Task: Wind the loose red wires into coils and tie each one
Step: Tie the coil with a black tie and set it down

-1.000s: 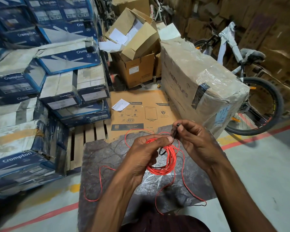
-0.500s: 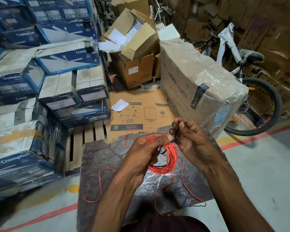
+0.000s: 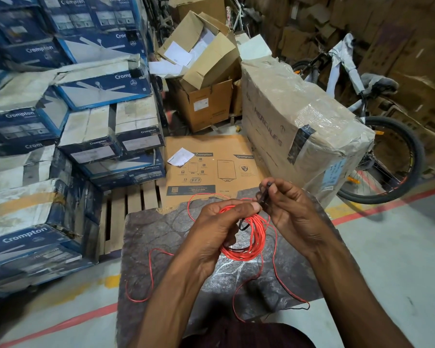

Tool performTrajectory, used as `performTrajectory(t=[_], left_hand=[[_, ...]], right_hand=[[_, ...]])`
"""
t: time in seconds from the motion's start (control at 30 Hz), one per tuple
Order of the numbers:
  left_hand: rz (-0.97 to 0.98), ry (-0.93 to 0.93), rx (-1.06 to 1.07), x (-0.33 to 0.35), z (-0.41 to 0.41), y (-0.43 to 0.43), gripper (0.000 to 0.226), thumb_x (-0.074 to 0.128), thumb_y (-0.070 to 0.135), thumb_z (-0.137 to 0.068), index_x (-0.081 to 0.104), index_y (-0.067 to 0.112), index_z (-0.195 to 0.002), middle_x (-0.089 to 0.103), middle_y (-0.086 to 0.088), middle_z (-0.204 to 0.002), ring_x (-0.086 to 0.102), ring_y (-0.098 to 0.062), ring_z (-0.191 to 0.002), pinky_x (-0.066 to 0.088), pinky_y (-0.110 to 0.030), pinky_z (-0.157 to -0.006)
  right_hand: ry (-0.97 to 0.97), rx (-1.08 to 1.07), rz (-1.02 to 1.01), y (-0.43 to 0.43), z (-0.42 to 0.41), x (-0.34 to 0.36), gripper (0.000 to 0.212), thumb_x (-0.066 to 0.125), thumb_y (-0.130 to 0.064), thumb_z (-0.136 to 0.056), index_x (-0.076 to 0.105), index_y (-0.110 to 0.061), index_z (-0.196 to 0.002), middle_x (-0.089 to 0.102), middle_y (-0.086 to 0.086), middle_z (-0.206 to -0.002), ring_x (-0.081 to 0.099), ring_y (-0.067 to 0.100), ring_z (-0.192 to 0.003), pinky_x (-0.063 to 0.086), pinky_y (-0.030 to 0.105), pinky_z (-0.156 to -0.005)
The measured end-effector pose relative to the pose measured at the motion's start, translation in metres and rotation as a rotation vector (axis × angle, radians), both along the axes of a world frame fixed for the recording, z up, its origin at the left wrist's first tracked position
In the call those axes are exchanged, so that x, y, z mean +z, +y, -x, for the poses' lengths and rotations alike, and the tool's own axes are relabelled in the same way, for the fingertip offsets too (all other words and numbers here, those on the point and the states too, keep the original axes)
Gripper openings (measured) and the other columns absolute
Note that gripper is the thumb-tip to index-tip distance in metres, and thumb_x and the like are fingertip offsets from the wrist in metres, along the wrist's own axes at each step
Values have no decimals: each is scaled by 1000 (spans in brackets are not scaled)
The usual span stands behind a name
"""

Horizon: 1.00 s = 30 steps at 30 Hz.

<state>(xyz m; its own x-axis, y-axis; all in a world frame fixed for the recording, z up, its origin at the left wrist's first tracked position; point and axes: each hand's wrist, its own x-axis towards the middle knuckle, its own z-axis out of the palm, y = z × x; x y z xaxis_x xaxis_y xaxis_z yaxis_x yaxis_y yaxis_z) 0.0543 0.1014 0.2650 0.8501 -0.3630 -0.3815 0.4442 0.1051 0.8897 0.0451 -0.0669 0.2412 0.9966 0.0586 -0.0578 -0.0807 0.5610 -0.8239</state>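
- Head view: the left hand [image 3: 217, 223] clenches the top of the red wire coil [image 3: 255, 238], with its thumb laid across the bundled strands. The coil hangs from that grip above the dark marbled tabletop [image 3: 158, 234].
- Head view: the right hand [image 3: 290, 209] pinches a thin black tie [image 3: 266, 194] between thumb and fingertips, just beside the left thumb. We judge both hands about equally near the tying spot, and the right one does the working.
- Head view: from the left grip, the coil lies below and slightly to the right. It is a narrow oval whose long axis runs from the pinch down toward the person.
- Head view: the tie stands nearly upright at the coil's top, crossing the strands. A black stretch also shows inside the loop, so we judge that the tie passes through the coil, though we cannot tell whether it is twisted closed.
- Head view: loose wire tails [image 3: 150, 271] trail off to either side across the tabletop, and the right one ends in a dark tip near the front edge.
- Head view: the coming move turns on the tie cinching across the strands right where the left thumb holds them.
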Motion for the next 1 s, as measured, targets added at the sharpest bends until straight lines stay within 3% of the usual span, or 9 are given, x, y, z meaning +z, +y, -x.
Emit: performTrajectory(t=[0.37, 0.73, 1.0], left_hand=[[-7, 0, -12, 1, -1, 3, 19, 76, 17, -84, 77, 24, -66, 40, 14, -46, 24, -5, -42, 18, -23, -45], [-23, 2, -14, 0, -2, 3, 16, 77, 18, -82, 75, 21, -67, 39, 12, -49, 25, -5, -41, 20, -22, -43], [-23, 3, -22, 1, -1, 4, 22, 77, 18, -83, 73, 23, -62, 38, 11, -51, 23, -7, -44, 17, -24, -45]], right_hand=[[-17, -7, 81, -3, 0, 0, 41, 94, -47, -64, 81, -20, -92, 72, 2, -82, 67, 11, -82, 54, 23, -86], [-32, -22, 163, -3, 2, 3, 43, 96, -51, -57, 84, -23, -88, 75, -6, -83, 67, 5, -82, 52, 19, -89], [-61, -26, 248, -5, 1, 2, 43, 92, -53, -63, 83, -23, -92, 75, -6, -87, 64, 7, -85, 46, 22, -93]])
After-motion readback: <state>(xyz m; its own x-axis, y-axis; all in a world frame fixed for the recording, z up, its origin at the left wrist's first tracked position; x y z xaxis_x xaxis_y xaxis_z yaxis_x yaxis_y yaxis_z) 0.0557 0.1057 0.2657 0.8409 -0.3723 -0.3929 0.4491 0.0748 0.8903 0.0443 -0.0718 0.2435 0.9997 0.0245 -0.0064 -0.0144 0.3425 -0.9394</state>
